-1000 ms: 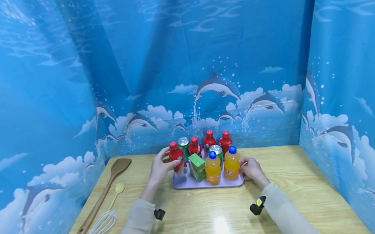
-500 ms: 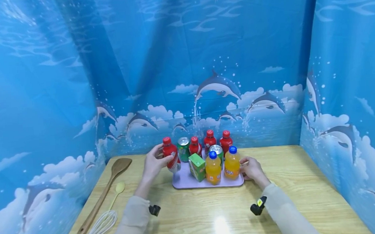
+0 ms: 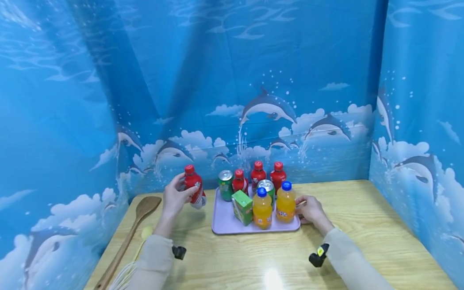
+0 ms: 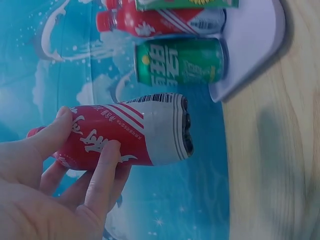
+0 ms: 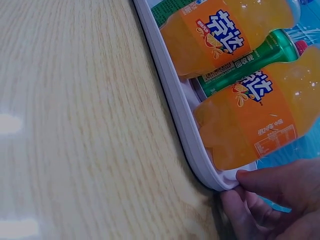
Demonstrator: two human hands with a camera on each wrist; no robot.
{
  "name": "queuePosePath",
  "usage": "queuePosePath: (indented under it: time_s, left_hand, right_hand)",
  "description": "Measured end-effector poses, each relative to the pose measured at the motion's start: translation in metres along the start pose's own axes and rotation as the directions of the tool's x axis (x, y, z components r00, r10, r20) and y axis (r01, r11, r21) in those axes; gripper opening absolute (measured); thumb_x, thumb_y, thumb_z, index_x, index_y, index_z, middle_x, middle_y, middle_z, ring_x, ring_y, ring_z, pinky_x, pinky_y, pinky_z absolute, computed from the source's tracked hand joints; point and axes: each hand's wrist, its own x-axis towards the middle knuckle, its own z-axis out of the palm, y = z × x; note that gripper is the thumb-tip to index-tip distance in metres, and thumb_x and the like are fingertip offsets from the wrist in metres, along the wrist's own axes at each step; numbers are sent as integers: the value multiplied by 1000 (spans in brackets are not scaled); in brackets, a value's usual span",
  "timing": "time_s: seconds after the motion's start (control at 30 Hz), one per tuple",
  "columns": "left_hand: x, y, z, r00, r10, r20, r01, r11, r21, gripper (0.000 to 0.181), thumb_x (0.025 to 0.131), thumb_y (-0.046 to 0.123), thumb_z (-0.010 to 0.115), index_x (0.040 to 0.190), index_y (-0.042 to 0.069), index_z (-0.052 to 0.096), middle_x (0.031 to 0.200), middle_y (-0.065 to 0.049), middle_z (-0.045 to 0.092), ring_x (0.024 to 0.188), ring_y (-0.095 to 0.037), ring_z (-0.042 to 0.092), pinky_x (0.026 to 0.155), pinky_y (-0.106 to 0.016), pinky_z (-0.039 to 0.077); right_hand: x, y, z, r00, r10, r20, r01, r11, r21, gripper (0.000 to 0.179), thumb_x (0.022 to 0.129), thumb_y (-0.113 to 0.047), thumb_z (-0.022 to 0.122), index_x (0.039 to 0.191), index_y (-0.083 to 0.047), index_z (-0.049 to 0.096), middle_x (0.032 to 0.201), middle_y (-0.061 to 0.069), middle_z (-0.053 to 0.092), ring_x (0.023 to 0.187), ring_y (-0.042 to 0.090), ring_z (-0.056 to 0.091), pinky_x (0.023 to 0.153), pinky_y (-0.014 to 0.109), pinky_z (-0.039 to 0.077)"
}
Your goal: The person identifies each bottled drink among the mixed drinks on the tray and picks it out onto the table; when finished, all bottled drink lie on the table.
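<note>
My left hand (image 3: 176, 199) grips a red-labelled bottle (image 3: 193, 185) upright but slightly tilted, off the left side of a pale purple tray (image 3: 225, 225). In the left wrist view, thumb and fingers curl round the bottle (image 4: 125, 132), its base in plain sight. At the tray's front right corner, my right hand (image 3: 310, 209) pinches the rim between thumb and fingers, beside an orange soda bottle (image 5: 250, 117). On the tray stand another orange soda bottle (image 3: 262, 209), a green drink carton (image 3: 242, 207), green cans (image 3: 226, 186) and several red bottles (image 3: 258, 174).
Along the table's left side lie a wooden spatula (image 3: 135, 226), a pale yellow spoon (image 3: 146, 232) partly behind my left arm, and a white whisk (image 3: 119, 287). A blue dolphin-print curtain (image 3: 253, 95) stands behind the wooden table (image 3: 239, 268).
My left hand has carried the red bottle leftward, from above the tray's left edge to outside it. The right hand stays at the tray's corner.
</note>
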Motion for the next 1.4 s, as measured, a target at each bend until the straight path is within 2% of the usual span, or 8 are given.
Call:
queuePosePath:
  time_s: [0.1, 0.2, 0.33, 0.57, 0.93, 1.23, 1.4]
  left_hand:
    - [5, -3, -6, 1000, -14, -9, 14, 1000, 8, 75, 96, 15, 78, 162, 14, 42, 159, -23, 52, 140, -43, 58, 88, -38, 67]
    - [11, -7, -11, 999, -23, -25, 24, 999, 40, 76, 97, 16, 77, 163, 15, 39, 160, -22, 50, 141, -44, 57, 95, -44, 65]
    - [19, -14, -17, 998, -9, -57, 15, 995, 101, 75, 97, 16, 76, 163, 14, 39, 160, -24, 49, 142, -45, 55, 104, -53, 60]
    - [32, -25, -22, 994, 22, -111, -8, 992, 127, 74, 97, 13, 77, 161, 11, 40, 157, -27, 51, 141, -49, 54, 114, -59, 51]
    - [46, -39, -30, 986, -3, -168, 34, 983, 181, 71, 97, 12, 75, 159, 8, 40, 156, -28, 50, 143, -47, 49, 116, -63, 48]
    - [50, -56, -27, 973, -16, -230, 51, 988, 145, 68, 95, 5, 75, 155, 6, 43, 153, -29, 53, 142, -45, 51, 116, -59, 49]
    - [52, -59, -26, 969, -12, -248, 52, 986, 157, 69, 94, 6, 76, 155, 6, 44, 150, -29, 55, 139, -45, 53, 116, -59, 48]
  right_hand:
    - [0, 0, 0, 1000, 8, 0, -8, 1000, -5, 30, 91, 8, 66, 120, 3, 61, 94, 18, 70, 68, 18, 66, 56, 29, 61]
    - [1, 0, 1, 1000, 22, 2, -22, 1000, -13, 31, 91, 7, 67, 121, 2, 61, 95, 18, 70, 69, 19, 67, 56, 28, 61]
    - [2, 0, 0, 999, 38, 5, -38, 999, -16, 32, 91, 6, 68, 123, 1, 62, 97, 18, 71, 71, 19, 68, 57, 28, 61]
    - [3, 2, -1, 1000, 21, -3, -21, 1000, -14, 32, 90, 7, 68, 121, 2, 62, 92, 17, 71, 70, 19, 68, 56, 28, 61]
    - [0, -2, 1, 1000, 24, -5, -24, 1000, -14, 31, 91, 6, 68, 121, 1, 62, 94, 17, 70, 72, 19, 68, 57, 29, 62]
    - [3, -2, 1, 999, 36, -4, -36, 999, -17, 30, 92, 7, 67, 121, 1, 61, 94, 16, 70, 73, 19, 69, 58, 28, 62]
    - [4, -2, 1, 999, 47, 0, -47, 998, -33, 30, 93, 6, 67, 122, 0, 61, 99, 18, 71, 77, 21, 71, 60, 29, 63]
